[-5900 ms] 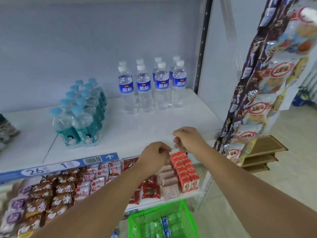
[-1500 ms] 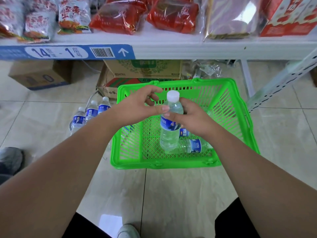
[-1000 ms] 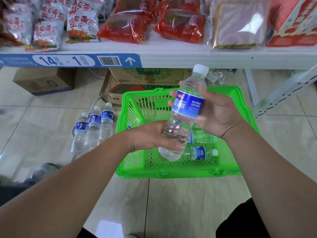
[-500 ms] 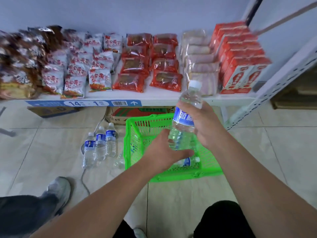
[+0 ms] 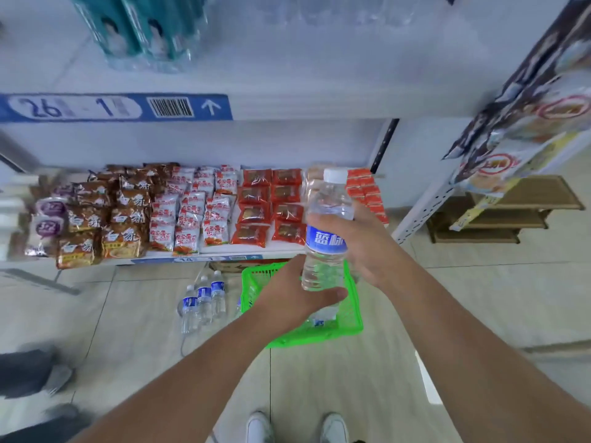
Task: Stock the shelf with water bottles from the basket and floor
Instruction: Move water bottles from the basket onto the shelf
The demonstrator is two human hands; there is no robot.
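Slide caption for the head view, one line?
Right hand and left hand hold a clear, blue-labelled plastic water bottle upright above the green plastic basket on the tiled floor.

teal bottles (image 5: pixel 150 30): tops cut off, blurred | basket (image 5: pixel 339 334): contents mostly hidden behind left hand (image 5: pixel 297 298)

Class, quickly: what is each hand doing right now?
Left hand: holds the water bottle at its base.
Right hand: grips the same bottle around its label.
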